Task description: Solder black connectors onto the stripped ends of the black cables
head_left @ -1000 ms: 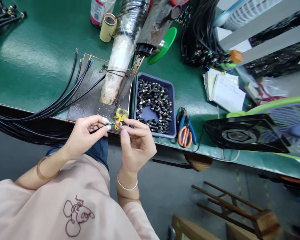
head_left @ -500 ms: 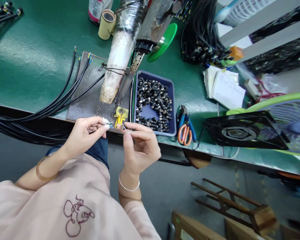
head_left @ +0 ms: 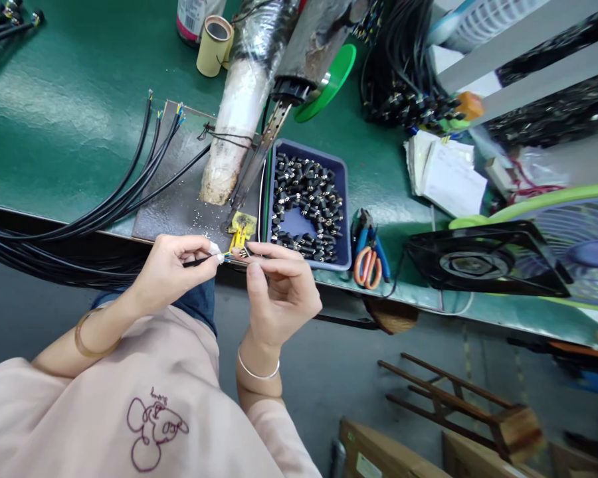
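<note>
My left hand [head_left: 172,272], with white coverings on its fingertips, pinches a thin black cable [head_left: 198,261] whose coloured wire ends point right. Opposite it, my right hand [head_left: 285,292] grips a small black connector [head_left: 248,252] with metal pins, mostly hidden by the fingers. The wire ends lie close to the pins; whether they touch I cannot tell. Just beyond the fingertips sits a yellow piece [head_left: 239,232] at the bench edge. A soldering iron [head_left: 259,149] slants down, tip near that piece. Right of it, a blue tray [head_left: 347,212] holds many black connectors [head_left: 309,176].
Black cables [head_left: 99,216] with stripped ends lie across a dark board [head_left: 174,216] at left. Cutters [head_left: 369,255] with orange and blue handles rest right of the tray. A wrapped white tube [head_left: 232,126] stands beside the iron. Farther right are papers [head_left: 451,176] and a black fan [head_left: 478,259].
My left hand has shifted slightly right, bringing the wire ends closer to the connector, and more of the black cable shows in its fingers. My right hand stays nearly still.
</note>
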A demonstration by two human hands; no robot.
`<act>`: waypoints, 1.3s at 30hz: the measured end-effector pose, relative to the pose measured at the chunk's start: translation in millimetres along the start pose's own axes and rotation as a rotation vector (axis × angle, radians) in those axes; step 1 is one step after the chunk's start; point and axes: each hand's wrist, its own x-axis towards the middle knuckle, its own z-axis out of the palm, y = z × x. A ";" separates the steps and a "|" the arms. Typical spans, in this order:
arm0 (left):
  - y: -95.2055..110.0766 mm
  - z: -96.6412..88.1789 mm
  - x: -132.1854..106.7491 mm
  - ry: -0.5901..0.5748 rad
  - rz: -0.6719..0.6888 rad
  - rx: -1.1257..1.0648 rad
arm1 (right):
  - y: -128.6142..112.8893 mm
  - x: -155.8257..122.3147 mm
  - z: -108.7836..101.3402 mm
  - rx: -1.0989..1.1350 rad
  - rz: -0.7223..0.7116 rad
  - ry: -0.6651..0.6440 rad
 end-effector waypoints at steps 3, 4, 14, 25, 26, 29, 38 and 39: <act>0.8 1.1 0.5 0.003 0.014 0.039 | 1.2 -0.8 -0.3 -0.017 -0.005 0.026; 1.1 1.3 0.6 0.004 0.013 0.046 | 1.3 -0.9 0.0 -0.019 -0.009 0.028; 2.8 0.1 2.3 0.003 -0.019 0.008 | 0.1 0.2 3.3 0.013 -0.059 -0.010; 1.0 -1.4 5.2 -0.006 -0.098 -0.130 | 1.9 1.0 1.8 -0.023 -0.049 -0.036; 1.1 -1.8 5.7 -0.009 -0.099 -0.130 | 2.4 1.2 2.1 -0.015 -0.041 -0.017; 2.6 -2.7 7.9 -0.019 -0.104 -0.148 | 4.3 2.3 3.3 0.013 0.009 0.038; 0.4 -1.4 14.6 -0.047 -0.108 -0.103 | 8.5 6.7 7.0 0.036 0.119 -0.095; -0.5 -1.1 15.4 -0.045 -0.104 -0.089 | 9.0 7.3 7.2 0.023 0.111 -0.100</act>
